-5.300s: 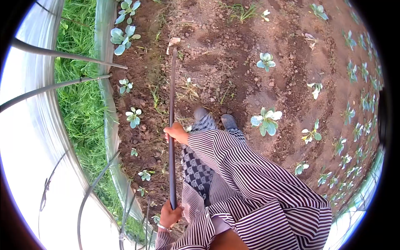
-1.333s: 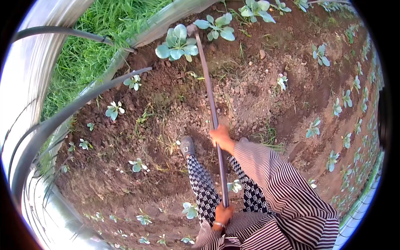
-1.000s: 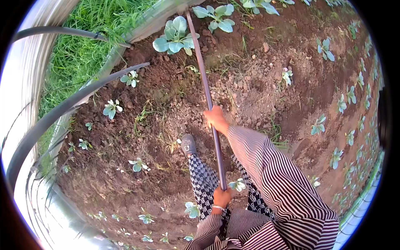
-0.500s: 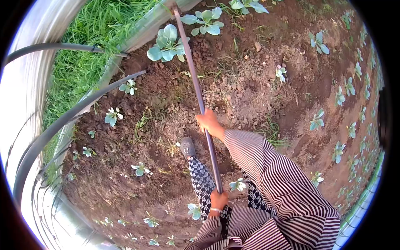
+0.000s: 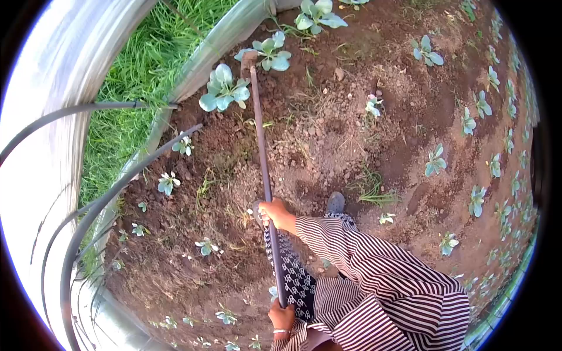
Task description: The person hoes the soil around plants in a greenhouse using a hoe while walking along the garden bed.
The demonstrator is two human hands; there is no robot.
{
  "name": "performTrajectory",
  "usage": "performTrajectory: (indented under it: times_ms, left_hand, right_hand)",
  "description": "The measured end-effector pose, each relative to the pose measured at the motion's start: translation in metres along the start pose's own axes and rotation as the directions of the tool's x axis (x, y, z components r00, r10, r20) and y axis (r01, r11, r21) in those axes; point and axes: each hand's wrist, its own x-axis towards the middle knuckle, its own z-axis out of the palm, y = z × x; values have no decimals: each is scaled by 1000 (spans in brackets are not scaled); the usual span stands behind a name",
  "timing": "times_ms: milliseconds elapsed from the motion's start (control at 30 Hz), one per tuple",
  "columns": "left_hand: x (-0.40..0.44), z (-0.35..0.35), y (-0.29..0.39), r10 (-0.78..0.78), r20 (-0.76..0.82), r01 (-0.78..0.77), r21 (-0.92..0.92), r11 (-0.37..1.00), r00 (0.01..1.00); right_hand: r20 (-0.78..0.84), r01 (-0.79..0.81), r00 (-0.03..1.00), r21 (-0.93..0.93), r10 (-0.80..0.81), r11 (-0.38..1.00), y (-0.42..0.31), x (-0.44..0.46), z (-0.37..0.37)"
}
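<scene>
A long-handled hoe [image 5: 261, 134] runs from the person's body up the view, its handle straight and brown. Its soil-coated head [image 5: 248, 60] is at the top, between two leafy seedlings and apparently in front of one. Wrapped around the middle of the handle is my right hand [image 5: 275, 214]. My left hand [image 5: 282, 316], with a light band at the wrist, grips the handle's near end. Closest to the hoe head are a broad-leaved seedling [image 5: 223, 89] on the left and another seedling [image 5: 273, 54] just right of it.
Plastic sheeting [image 5: 64, 64] and a strip of grass [image 5: 137, 93] border the soil on the left. Dark curved pipes [image 5: 93, 213] reach in over that edge. Seedlings [image 5: 434, 161] grow in rows to the right. A shoe [image 5: 335, 202] stands on the soil near a grass tuft [image 5: 374, 188].
The hoe has come down and back toward the body, bringing its head into view. Both hands have shifted left and down with it. A second shoe now shows on the right.
</scene>
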Motion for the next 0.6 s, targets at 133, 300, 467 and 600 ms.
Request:
performTrajectory:
  times_ms: [133, 300, 467, 600]
  left_hand:
    - [-18, 16, 30, 5, -56, -8, -44, 999, 998]
    - [26, 9, 76, 102, 77, -97, -68, 993, 992]
    - [83, 60, 144, 91, 363, 41, -342, 939, 927]
    - [112, 86, 222, 134, 648, 340, -551, 762, 750]
  right_hand:
    - [-15, 56, 998, -26, -56, 998, -41, -45, 13]
    - [-123, 330, 923, -233, -365, 915, -119, -55, 26]
    - [-261, 376, 813, -446, -520, 812, -215, -26, -9]
    - [-352, 217, 746, -674, -565, 706, -277, 22, -59]
